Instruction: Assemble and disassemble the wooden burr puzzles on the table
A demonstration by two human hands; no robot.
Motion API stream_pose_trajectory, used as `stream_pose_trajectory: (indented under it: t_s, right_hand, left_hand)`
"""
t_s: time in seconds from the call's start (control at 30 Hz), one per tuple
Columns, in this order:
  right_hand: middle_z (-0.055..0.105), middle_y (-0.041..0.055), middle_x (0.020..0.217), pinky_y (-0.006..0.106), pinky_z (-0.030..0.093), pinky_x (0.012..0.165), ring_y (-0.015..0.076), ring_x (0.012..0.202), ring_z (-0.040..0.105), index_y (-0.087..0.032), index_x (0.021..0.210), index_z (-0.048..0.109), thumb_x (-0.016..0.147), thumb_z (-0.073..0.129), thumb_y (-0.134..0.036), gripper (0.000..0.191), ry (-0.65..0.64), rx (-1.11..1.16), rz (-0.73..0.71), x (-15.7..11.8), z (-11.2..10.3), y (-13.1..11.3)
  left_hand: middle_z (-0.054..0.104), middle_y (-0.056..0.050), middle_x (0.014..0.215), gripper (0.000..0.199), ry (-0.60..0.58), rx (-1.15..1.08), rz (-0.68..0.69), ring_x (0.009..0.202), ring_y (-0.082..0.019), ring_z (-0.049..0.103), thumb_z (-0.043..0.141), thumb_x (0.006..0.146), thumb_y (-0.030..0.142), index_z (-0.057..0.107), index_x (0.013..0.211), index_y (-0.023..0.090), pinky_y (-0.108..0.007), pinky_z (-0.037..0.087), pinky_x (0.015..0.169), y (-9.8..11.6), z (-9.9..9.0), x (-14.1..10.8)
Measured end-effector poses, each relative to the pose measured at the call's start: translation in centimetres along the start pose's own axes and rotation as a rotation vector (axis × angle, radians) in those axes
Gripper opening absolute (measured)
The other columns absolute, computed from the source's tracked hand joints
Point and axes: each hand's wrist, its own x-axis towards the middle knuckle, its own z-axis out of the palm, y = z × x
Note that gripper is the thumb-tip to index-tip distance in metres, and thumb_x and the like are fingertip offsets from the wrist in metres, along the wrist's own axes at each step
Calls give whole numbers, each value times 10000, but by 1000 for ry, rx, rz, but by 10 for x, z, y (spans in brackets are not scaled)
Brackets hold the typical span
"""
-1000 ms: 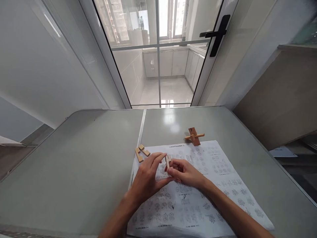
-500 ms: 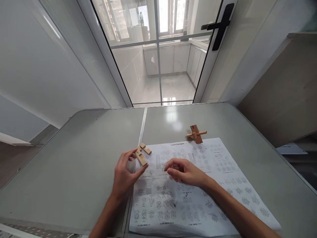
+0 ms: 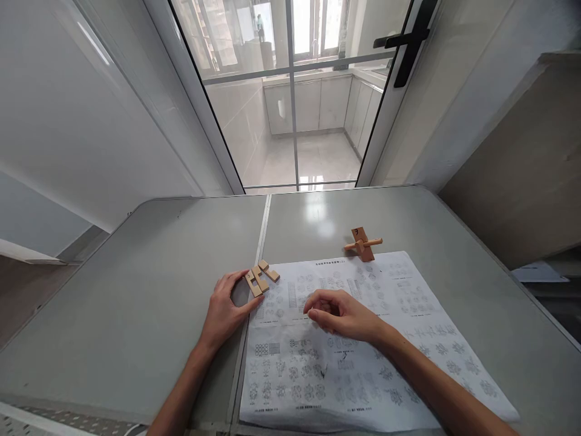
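My left hand (image 3: 227,306) has its thumb and fingertips at the two ends of a notched wooden puzzle piece (image 3: 253,284), which lies at the sheet's upper left edge. Right beside it is a second notched puzzle piece (image 3: 260,279), and a third wooden piece (image 3: 272,274) sits just beyond. Over the middle of the printed sheet (image 3: 363,381), my right hand (image 3: 338,313) is curled with thumb and fingers closed together. A small pale tip shows at its fingertips, but what it belongs to is hidden.
An assembled wooden puzzle (image 3: 362,244) with crossing bars stands behind the sheet's top edge. The grey table (image 3: 181,254) has a pale seam (image 3: 263,227) running across it. Past the far edge is a glazed door with a black handle (image 3: 411,42).
My left hand has brought its puzzle piece down and slightly left, laying it alongside the other pieces. My right hand has stayed nearly still. The whole view has shifted slightly.
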Motion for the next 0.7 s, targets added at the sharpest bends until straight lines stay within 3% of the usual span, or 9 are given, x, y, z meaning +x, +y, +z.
stream_pose_trajectory:
  t_s: [0.1, 0.33, 0.43, 0.53, 0.63, 0.7]
  right_hand:
    - [604, -27, 665, 235, 391, 520, 118, 576, 525, -190, 1017, 742, 1003, 703, -510, 323, -3, 5, 3, 0, 0, 1]
    - [606, -28, 675, 233, 391, 529, 109, 576, 519, -181, 1018, 735, 1009, 697, -479, 300, 2, -8, 11, 0, 0, 0]
    - [602, -30, 669, 236, 386, 532, 110, 572, 518, -179, 1014, 730, 1009, 693, -489, 311, 3, -23, 18, -1, 0, -1]
    - [597, -32, 664, 236, 385, 532, 108, 563, 515, -175, 1019, 726, 1010, 688, -496, 323, 4, -26, 22, -1, 0, -1]
    - [607, -28, 671, 236, 397, 538, 108, 569, 522, -173, 1022, 725, 1015, 684, -486, 316, 2, -34, 22, -1, 0, -2]
    - [610, -26, 673, 236, 402, 540, 110, 576, 526, -176, 1020, 727, 1016, 684, -480, 307, 0, -35, 20, -1, 0, -3]
  left_hand:
    - [708, -93, 1357, 551, -16, 9, 4, 1269, -319, 654, 824, 865, 471, 660, 1347, 260, -491, 522, 1111, 2, 4, 5]
    - [628, -97, 1380, 643, 11, 26, 58, 941, -211, 677, 829, 866, 480, 602, 1426, 258, -419, 579, 989, 10, 13, 10]
    - [586, -109, 1457, 771, 17, 114, 45, 800, -172, 667, 866, 815, 557, 572, 1459, 253, -381, 610, 842, 14, 16, 14]
    - [584, -113, 1474, 836, -4, 235, 44, 850, -207, 720, 864, 783, 640, 565, 1467, 261, -351, 597, 733, 18, 19, 22]
    - [608, -109, 1431, 775, -26, 300, 67, 983, -258, 754, 821, 800, 694, 615, 1416, 271, -337, 589, 731, 21, 20, 31]
    - [622, -97, 1400, 709, -30, 314, 60, 971, -251, 759, 795, 818, 706, 653, 1366, 278, -334, 588, 728, 22, 22, 35]
